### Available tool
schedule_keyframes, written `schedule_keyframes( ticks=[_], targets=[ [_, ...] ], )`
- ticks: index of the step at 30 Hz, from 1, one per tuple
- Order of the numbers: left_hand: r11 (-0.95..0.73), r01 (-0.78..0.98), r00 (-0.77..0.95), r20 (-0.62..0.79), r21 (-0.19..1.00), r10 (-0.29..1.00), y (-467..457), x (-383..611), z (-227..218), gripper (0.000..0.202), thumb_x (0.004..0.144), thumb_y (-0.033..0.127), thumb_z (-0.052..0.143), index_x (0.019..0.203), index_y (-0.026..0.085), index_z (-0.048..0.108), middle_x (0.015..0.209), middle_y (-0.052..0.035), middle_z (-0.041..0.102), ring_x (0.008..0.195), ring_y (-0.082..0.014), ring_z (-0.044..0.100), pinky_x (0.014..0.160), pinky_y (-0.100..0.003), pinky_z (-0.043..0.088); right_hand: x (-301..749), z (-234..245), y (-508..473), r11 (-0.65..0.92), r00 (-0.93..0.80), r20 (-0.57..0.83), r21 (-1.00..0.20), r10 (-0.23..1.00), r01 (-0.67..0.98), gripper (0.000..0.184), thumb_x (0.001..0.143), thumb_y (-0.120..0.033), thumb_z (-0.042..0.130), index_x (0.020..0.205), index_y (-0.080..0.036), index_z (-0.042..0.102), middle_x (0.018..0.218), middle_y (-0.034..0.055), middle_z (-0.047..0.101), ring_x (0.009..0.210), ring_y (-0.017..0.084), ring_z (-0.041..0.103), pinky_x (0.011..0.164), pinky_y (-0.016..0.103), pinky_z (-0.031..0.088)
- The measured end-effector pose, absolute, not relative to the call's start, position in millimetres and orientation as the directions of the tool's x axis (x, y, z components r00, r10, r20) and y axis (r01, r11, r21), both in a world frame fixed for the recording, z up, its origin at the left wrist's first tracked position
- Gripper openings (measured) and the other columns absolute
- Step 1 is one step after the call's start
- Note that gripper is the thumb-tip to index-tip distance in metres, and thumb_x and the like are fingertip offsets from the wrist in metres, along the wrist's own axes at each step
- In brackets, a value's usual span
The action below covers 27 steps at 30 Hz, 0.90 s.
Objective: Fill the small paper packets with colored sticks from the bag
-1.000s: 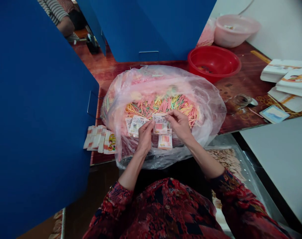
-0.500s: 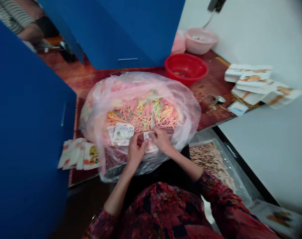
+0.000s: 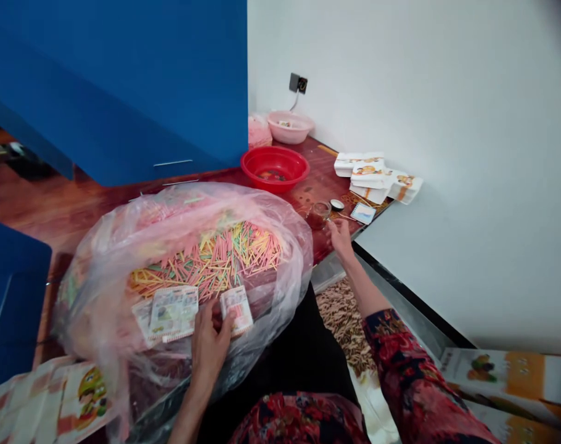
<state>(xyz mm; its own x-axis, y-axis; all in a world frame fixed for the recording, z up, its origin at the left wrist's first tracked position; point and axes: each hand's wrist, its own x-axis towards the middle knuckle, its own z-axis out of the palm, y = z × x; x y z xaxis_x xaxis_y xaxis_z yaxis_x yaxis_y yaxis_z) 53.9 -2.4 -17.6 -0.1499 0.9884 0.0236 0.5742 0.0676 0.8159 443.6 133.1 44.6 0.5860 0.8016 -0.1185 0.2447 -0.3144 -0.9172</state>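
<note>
My left hand [image 3: 210, 339] has its thumb on the edge of a small printed packet [image 3: 238, 311] with a pink picture. Beside it, more printed packets [image 3: 175, 311] lie overlapped. Both rest at the front of a large clear plastic bag [image 3: 294, 225], which stands open around a heap of thin pink, yellow and green sticks [image 3: 234, 253]. Out to the right, my right hand [image 3: 341, 237] has its fingers pinched next to a glass jar [image 3: 318, 213] with dark reddish contents. What the fingertips hold is too small to make out. A round lid [image 3: 336, 205] lies beside the jar.
Behind the bag stand a red basin [image 3: 275, 169] and a pink basin [image 3: 290, 126]. White printed boxes [image 3: 368, 176] and a small notepad [image 3: 364, 213] sit near the wall. Blue partitions [image 3: 114, 80] rise behind and left. Folded printed bags [image 3: 81, 401] lie front left.
My right hand has left the small packet and reached right to the glass jar. My left hand has stayed at the packet. The view has swung right.
</note>
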Motion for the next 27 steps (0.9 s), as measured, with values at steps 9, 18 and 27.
schedule_keyframes(
  ticks=[9,18,27],
  targets=[
    [0.119,0.381,-0.210,-0.040,0.917,0.977,-2.8,49.1,-27.5,0.066,0.075,0.068,0.067,0.119,0.018,0.062,0.099,-0.0076,0.068,0.074,-0.0240,0.065,0.065,-0.041,0.059,461.7,50.8,147.9,-0.406,0.345,-0.409,-0.910,0.845,-0.085,0.031,0.097,-0.050,0.052,0.085,-0.021,0.050,0.061,-0.0026,0.055,0.043,0.010,0.047,0.043,0.021,0.039],
    [0.167,0.299,-0.265,-0.086,0.939,0.960,-2.7,48.0,-27.5,0.074,0.071,0.077,0.064,0.117,0.018,0.064,0.094,-0.0083,0.070,0.079,-0.0260,0.068,0.067,-0.041,0.061,441.4,62.8,137.3,-0.236,0.346,-0.288,-0.954,0.893,-0.186,0.043,0.084,-0.055,0.065,0.077,-0.023,0.038,0.056,-0.0103,0.038,0.040,0.003,0.020,0.038,0.014,0.016],
    [0.222,0.341,-0.321,-0.109,0.914,0.941,-3.9,41.1,-45.0,0.075,0.077,0.076,0.053,0.124,0.018,0.061,0.115,-0.0134,0.071,0.107,-0.0339,0.068,0.093,-0.050,0.057,410.0,171.7,87.8,-0.038,0.104,-0.039,-0.999,0.994,-0.005,0.055,0.080,-0.067,0.073,0.077,-0.021,0.043,0.065,-0.0084,0.038,0.046,0.003,0.021,0.041,0.016,0.013]
  ],
)
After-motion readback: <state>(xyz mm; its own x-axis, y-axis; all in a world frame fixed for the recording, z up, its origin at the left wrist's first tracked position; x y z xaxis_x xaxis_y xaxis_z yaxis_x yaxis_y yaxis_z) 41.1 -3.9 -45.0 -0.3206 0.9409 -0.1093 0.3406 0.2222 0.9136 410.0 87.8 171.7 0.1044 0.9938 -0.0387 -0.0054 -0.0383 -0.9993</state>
